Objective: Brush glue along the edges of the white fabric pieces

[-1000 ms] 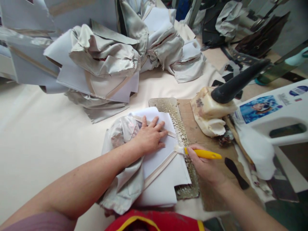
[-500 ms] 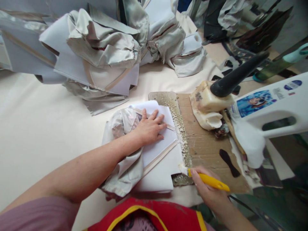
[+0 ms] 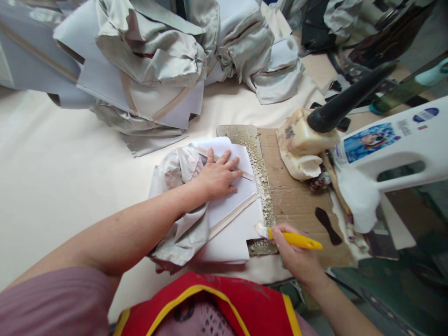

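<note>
My left hand [image 3: 221, 176] lies flat with spread fingers on a white panel [image 3: 241, 212] that has beige tape strips and grey satiny lining [image 3: 184, 233] bunched at its left. In my right hand [image 3: 292, 252] is a brush with a yellow handle [image 3: 297, 240]. Its pale bristles touch the panel's lower right edge, beside a notched corner. Under that edge lies a board [image 3: 261, 158] crusted with dried, lumpy residue.
Right of the board is cardboard [image 3: 294, 205] with a dark strip-like piece [image 3: 328, 226]. A cut plastic container [image 3: 297, 144] holding a black cone [image 3: 350, 100] and a white jug [image 3: 364, 196] stand beyond. Similar lined panels [image 3: 150, 60] are heaped at the back.
The brush in my right hand has moved a little left and up, farther onto the panel's edge. My left hand keeps its place on the panel. The whole view has shifted slightly.
</note>
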Action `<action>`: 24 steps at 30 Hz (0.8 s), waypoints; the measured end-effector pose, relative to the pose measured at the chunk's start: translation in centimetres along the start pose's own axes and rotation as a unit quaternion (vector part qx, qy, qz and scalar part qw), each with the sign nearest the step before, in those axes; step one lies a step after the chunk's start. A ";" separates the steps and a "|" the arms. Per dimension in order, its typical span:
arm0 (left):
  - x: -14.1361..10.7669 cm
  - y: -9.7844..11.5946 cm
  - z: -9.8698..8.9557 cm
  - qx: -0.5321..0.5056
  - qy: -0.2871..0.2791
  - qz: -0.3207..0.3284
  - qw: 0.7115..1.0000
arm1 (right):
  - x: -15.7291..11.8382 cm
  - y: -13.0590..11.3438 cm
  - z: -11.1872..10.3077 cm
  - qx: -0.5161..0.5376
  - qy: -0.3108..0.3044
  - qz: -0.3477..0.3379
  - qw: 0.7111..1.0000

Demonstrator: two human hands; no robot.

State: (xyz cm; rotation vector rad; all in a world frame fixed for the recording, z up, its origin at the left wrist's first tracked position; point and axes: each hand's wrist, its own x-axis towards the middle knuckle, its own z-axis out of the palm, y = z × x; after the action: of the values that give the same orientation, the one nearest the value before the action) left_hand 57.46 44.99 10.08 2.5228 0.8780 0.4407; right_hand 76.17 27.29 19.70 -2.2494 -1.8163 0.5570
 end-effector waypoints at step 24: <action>-9.4 7.6 -0.7 -0.025 -0.085 0.037 0.995 | -0.7 1.6 -3.0 -0.072 0.172 0.004 0.983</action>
State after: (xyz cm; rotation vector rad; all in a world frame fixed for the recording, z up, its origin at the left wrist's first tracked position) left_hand 53.98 33.78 12.97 2.5102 0.7034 0.2626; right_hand 78.70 26.49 21.98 -2.2701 -1.7172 0.0310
